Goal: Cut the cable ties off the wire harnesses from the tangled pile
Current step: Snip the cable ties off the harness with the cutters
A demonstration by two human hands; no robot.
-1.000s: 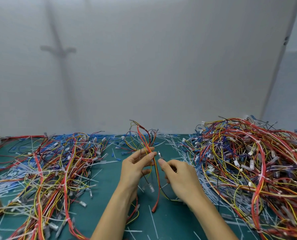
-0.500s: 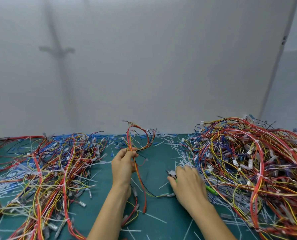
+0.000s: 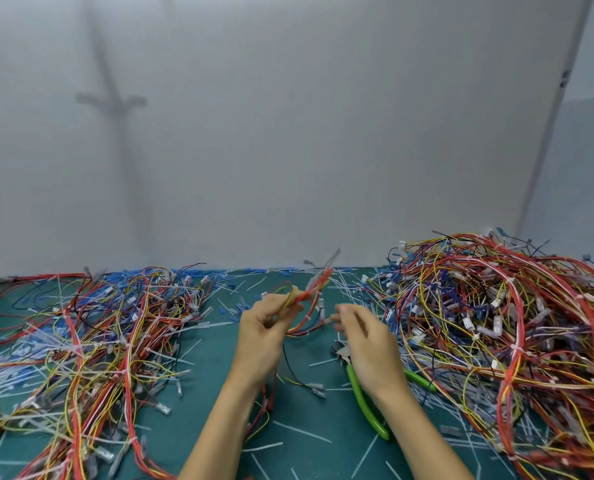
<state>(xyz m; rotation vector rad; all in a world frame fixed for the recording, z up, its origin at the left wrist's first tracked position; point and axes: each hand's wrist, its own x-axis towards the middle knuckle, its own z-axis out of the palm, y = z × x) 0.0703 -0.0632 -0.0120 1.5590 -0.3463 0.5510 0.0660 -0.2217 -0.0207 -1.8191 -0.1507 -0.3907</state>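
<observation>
Lifted off the green-handled cutters (image 3: pixel 359 398), which lie on the mat (image 3: pixel 219 375) at its 6 o'clock, the right hand (image 3: pixel 371 344) reaches, blurred fingers loosely apart, toward the looped red-and-yellow harness (image 3: pixel 311 294) pinched by the left hand (image 3: pixel 264 337) at 10 o'clock, probably straightening it before another cut

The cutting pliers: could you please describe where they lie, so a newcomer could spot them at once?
On the teal mat, look beside the inner edge of the right-hand wire pile. The cutting pliers lie flat there, partly under the right hand. Their thick bright-green handles stand out from the thin wires and pale cut ties around them.
</observation>
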